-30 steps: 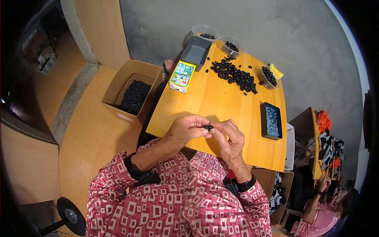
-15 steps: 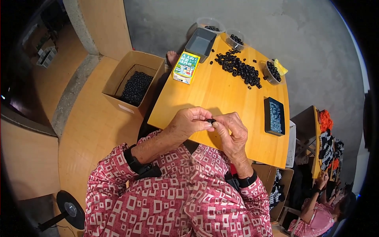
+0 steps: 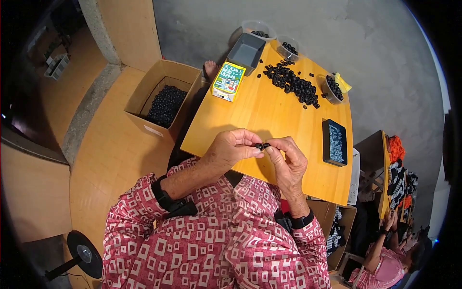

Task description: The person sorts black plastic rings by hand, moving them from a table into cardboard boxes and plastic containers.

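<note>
L hand & R hand both pinch one small black part betw. fingertips, above wooden table. Pile of black parts lies well apart, far side.

a tiny black part sits between the fingertips of both hands. the sleeves are pink-red with a pattern of white squares, and both wrists wear black bands. the table is orange-yellow wood. on it: a pile of black rings, a green and yellow carton, a grey tray and a black tray of pale bits. the brown box holds black pieces. the floor is grey.
</note>
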A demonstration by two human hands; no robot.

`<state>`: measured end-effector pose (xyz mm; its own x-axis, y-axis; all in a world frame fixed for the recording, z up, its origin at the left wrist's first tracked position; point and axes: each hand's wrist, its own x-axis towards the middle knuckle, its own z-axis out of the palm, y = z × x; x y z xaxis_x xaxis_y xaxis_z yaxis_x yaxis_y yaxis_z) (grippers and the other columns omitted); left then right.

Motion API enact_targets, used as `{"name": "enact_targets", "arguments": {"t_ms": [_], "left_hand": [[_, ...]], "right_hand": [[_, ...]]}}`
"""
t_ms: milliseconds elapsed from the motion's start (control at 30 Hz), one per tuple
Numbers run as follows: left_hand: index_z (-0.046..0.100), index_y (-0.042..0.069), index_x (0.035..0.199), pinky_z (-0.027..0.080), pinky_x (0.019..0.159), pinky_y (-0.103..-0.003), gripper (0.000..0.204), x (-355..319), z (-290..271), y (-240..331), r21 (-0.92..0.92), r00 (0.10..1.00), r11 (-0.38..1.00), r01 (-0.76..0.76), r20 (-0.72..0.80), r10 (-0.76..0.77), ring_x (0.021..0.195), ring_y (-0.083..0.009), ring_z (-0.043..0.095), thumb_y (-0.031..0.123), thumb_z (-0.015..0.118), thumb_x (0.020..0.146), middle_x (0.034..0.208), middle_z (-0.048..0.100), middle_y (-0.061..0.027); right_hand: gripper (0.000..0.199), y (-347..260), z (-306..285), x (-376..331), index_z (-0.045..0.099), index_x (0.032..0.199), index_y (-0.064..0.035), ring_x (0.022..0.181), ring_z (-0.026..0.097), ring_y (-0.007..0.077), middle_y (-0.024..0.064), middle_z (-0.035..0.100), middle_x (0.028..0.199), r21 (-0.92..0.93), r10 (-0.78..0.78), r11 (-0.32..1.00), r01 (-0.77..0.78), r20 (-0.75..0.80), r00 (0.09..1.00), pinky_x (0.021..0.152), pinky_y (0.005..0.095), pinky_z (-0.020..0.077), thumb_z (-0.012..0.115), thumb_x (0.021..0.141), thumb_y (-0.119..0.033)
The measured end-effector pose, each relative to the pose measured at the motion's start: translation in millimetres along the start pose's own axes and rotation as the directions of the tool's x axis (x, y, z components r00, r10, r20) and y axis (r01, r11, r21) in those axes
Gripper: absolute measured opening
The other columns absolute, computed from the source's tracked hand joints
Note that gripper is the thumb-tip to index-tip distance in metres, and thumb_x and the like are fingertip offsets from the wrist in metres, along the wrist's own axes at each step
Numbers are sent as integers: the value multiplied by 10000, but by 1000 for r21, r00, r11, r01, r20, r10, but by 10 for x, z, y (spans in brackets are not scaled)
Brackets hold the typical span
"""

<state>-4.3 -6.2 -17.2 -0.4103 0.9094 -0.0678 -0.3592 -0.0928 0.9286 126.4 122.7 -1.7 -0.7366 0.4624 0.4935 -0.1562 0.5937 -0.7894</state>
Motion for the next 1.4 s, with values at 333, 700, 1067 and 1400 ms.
{"name": "enact_targets", "arguments": {"t_ms": [333,700,1067,1400], "left_hand": [[598,-60,1089,507,861,-249,259,-21,-10,17,42,1000,999,-2,-14,3,950,-150,646,66,662,872,985,654,-99],[612,-52,1068,508,842,-246,223,-8,-35,-19,34,998,999,23,-54,-21,906,-132,639,65,646,881,974,660,-92],[552,-52,1182,514,815,-252,355,-5,-62,-24,16,995,999,35,-93,-34,893,-156,652,90,645,871,938,681,-109],[454,-27,1359,516,759,-215,598,75,-134,116,309,965,950,46,232,-122,829,-101,639,52,690,815,931,690,-109]], "right_hand": [[107,-38,18,14,677,921,14,746,572,207,89,635,799,-106,-54,993,60,54,997,670,311,466,691,816,-7],[173,28,69,-15,699,964,2,756,575,219,87,655,822,-134,-122,983,127,39,992,686,314,468,710,791,3],[204,-27,36,-34,702,905,-20,748,571,248,88,618,785,-366,-246,890,272,118,962,681,346,477,781,720,-51],[308,-166,-231,130,677,976,-63,772,589,273,79,585,772,-243,-107,933,265,517,849,717,368,500,784,691,-101]]}}
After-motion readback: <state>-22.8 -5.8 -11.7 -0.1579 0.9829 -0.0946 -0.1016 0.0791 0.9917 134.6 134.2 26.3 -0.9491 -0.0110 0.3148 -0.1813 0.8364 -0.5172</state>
